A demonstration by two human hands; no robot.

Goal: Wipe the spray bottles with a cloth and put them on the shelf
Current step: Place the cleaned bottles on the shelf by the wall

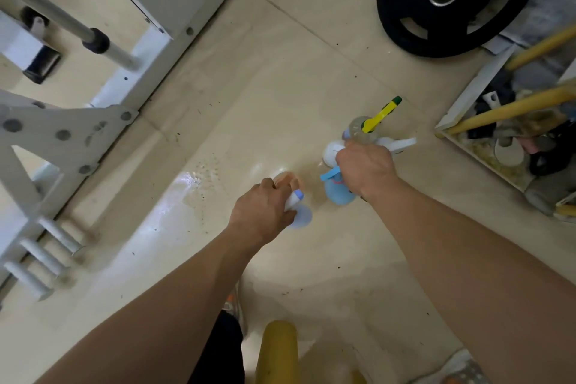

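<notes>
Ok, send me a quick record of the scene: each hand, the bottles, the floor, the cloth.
left hand: grips a pale blue bottle by its white spray head
right hand: curled round the bottle cluster; which necks it grips is hidden
bottle cluster: blue bottle, white bottle, clear bottle with yellow trigger, bunched together
floor: wet patch left of the bottles
cloth: not in view

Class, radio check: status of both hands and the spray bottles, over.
Left grip holds pale blue spray bottle. Right grip curled over bottle cluster on floor; exact bottle unclear. No cloth visible.
</notes>
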